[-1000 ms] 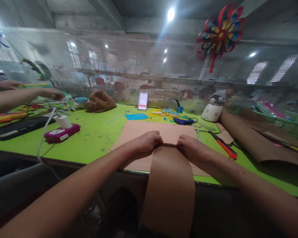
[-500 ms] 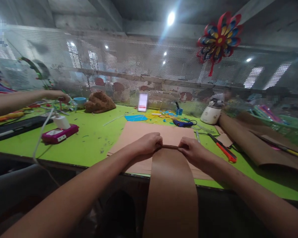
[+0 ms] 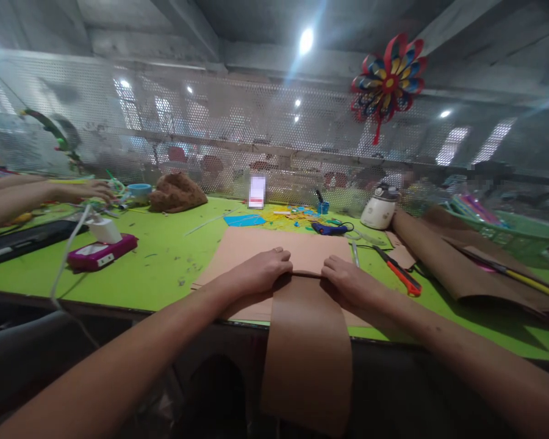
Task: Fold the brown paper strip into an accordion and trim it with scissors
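Note:
A long brown paper strip (image 3: 307, 341) hangs from the near edge of the green table (image 3: 165, 268) down toward me. Its top end lies on a pale pink cardboard sheet (image 3: 274, 244). My left hand (image 3: 260, 271) grips the strip's top left corner with curled fingers. My right hand (image 3: 348, 281) holds the top right corner the same way. Both hands press the folded end down against the cardboard.
An orange utility knife (image 3: 399, 271) lies right of my right hand, a blue glue gun (image 3: 327, 228) and a white pot (image 3: 377, 211) behind it. Brown paper rolls (image 3: 443, 259) fill the right. A pink box (image 3: 101, 253) and another person's hand (image 3: 80, 191) are at the left.
My hands have lowered the strip's top end from slightly raised to flat on the cardboard. The other person's hand at the left has shifted a little.

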Demonstrator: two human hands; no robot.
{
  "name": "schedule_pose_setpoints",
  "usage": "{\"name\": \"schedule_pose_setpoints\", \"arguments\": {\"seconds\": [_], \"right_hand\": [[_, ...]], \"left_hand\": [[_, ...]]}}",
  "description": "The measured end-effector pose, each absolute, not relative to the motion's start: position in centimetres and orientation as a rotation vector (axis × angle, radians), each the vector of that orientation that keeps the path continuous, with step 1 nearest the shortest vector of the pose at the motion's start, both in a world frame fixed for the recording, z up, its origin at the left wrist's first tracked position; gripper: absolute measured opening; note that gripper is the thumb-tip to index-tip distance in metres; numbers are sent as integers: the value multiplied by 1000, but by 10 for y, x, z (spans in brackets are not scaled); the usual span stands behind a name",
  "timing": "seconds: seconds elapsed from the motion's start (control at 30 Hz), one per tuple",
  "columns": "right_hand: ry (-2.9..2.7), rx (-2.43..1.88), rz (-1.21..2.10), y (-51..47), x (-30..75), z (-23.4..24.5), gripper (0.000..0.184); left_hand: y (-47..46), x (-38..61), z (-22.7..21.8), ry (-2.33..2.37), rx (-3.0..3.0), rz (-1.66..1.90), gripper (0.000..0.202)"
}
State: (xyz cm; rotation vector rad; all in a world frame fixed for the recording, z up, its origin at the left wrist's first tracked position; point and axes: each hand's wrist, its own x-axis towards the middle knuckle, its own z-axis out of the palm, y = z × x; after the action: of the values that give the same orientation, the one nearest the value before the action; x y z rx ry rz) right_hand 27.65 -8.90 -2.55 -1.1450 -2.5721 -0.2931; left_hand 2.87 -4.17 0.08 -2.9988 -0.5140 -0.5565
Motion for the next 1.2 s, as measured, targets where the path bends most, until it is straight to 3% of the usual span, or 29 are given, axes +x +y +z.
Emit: {"name": "schedule_pose_setpoints", "arguments": {"seconds": [0.17, 0.37, 0.5, 0.7, 1.2], "right_hand": [[-2547, -1149, -323, -100, 272, -20, 9], [-2443, -1213, -404, -107, 265, -23, 12], [-2445, -1183, -491, -108, 259, -25, 12], [-2381, -1166, -430, -112, 249, -19, 15], [-2111, -1037, -398, -106, 248, -22, 19]], "left_hand": [[-42, 28, 0, -608, -3048, -561, 16], [-34, 33, 15, -1050, -3258, -731, 21], [-24, 39, 33, -1085, -3401, -490, 36], [-26, 29, 40, -1141, -3639, -220, 39], [-42, 37, 8, -1620, -4088, -1137, 22]]}}
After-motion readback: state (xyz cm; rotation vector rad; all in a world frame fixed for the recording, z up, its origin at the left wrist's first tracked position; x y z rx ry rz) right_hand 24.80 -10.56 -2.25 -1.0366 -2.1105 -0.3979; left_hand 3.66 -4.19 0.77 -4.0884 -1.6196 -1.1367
